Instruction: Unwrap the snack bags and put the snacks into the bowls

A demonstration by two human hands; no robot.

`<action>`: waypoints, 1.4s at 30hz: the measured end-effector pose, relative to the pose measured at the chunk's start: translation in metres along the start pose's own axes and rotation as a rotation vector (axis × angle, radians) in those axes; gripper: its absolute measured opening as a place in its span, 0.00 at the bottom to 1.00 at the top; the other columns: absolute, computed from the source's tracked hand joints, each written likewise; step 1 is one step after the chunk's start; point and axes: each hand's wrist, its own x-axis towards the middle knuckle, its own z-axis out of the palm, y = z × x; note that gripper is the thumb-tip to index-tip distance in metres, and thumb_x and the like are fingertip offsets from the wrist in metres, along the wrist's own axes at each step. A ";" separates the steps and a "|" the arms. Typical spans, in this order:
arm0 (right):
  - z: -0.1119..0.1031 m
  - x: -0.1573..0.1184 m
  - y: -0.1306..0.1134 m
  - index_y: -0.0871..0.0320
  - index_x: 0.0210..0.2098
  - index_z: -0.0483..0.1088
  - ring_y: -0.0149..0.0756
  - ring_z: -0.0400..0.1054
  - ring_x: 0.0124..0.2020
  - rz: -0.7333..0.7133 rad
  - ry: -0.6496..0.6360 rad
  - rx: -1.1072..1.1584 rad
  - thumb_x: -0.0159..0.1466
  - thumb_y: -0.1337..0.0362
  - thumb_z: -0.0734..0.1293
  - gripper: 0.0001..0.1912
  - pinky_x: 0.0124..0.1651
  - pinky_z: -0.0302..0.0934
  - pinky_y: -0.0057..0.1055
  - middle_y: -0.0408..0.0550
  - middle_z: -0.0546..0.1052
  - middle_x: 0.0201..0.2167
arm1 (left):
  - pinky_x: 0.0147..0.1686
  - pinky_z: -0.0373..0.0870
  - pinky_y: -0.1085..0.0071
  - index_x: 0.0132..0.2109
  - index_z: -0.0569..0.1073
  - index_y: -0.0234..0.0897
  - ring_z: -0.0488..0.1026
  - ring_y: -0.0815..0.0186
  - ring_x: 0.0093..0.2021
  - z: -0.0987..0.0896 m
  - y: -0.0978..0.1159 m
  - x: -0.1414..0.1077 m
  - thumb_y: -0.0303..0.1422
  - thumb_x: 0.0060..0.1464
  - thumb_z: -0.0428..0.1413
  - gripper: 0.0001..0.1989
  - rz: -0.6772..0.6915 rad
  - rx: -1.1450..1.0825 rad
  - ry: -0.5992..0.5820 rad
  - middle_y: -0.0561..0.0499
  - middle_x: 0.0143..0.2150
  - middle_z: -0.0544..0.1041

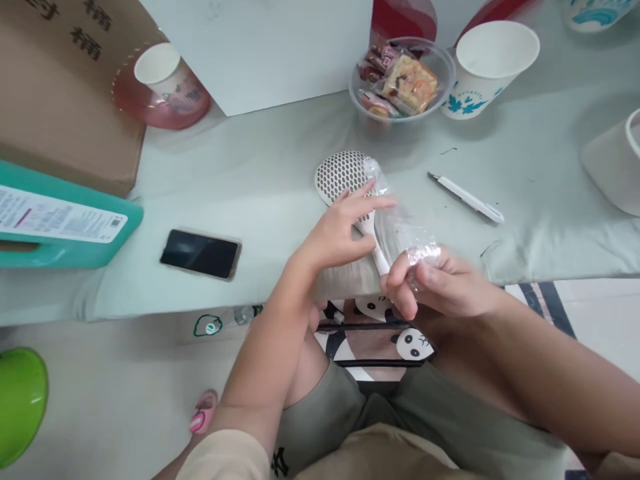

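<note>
A white paddle-shaped tool with a rounded head full of holes and a slim handle lies on the cloth-covered table; its exact kind is unclear. Over its neck and handle my left hand stretches, fingers spread apart, the thumb by the handle. Crumpled clear plastic wrap runs from beside the tool's head down to my right hand. Thumb and fingers of that hand pinch its bunched end. The fingertips of my left hand overlap the wrap's upper part; whether they touch it I cannot tell.
Around the hands are a phone, a white pen, a clear bowl of wrapped snacks and a paper cup. A teal container and cardboard box stand left. Panda-print bags sit below the table edge.
</note>
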 end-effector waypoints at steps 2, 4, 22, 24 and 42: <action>0.001 -0.004 -0.007 0.53 0.45 0.79 0.29 0.74 0.27 0.020 0.019 0.002 0.70 0.49 0.71 0.15 0.34 0.67 0.27 0.41 0.79 0.24 | 0.71 0.59 0.45 0.61 0.76 0.43 0.72 0.51 0.66 0.009 -0.003 0.004 0.27 0.53 0.58 0.27 0.018 0.046 0.004 0.47 0.51 0.83; 0.002 -0.008 -0.013 0.52 0.47 0.79 0.30 0.74 0.27 0.036 0.030 -0.022 0.69 0.48 0.71 0.16 0.37 0.67 0.30 0.41 0.79 0.25 | 0.62 0.70 0.50 0.55 0.80 0.43 0.77 0.54 0.54 0.014 -0.009 0.008 0.33 0.57 0.61 0.18 0.054 0.068 0.028 0.47 0.44 0.82; -0.059 -0.003 -0.025 0.54 0.74 0.59 0.32 0.68 0.22 0.073 0.545 -0.683 0.73 0.46 0.60 0.35 0.32 0.63 0.30 0.41 0.78 0.25 | 0.28 0.77 0.74 0.59 0.74 0.39 0.82 0.66 0.28 0.013 0.044 0.007 0.36 0.56 0.66 0.25 -0.282 -0.539 -0.190 0.54 0.27 0.82; -0.057 -0.001 -0.022 0.58 0.69 0.66 0.34 0.70 0.27 0.043 0.545 -0.921 0.73 0.51 0.60 0.30 0.38 0.64 0.32 0.42 0.77 0.26 | 0.30 0.80 0.73 0.51 0.78 0.40 0.83 0.66 0.30 0.016 0.049 0.006 0.37 0.58 0.66 0.15 -0.254 -0.620 -0.229 0.52 0.32 0.84; -0.030 0.009 -0.009 0.59 0.39 0.76 0.29 0.65 0.23 0.007 0.036 -0.881 0.58 0.63 0.60 0.15 0.30 0.60 0.28 0.43 0.77 0.26 | 0.10 0.48 0.75 0.66 0.70 0.51 0.70 0.74 0.16 -0.009 0.012 0.007 0.62 0.58 0.54 0.35 -0.411 -0.823 -0.259 0.41 0.58 0.82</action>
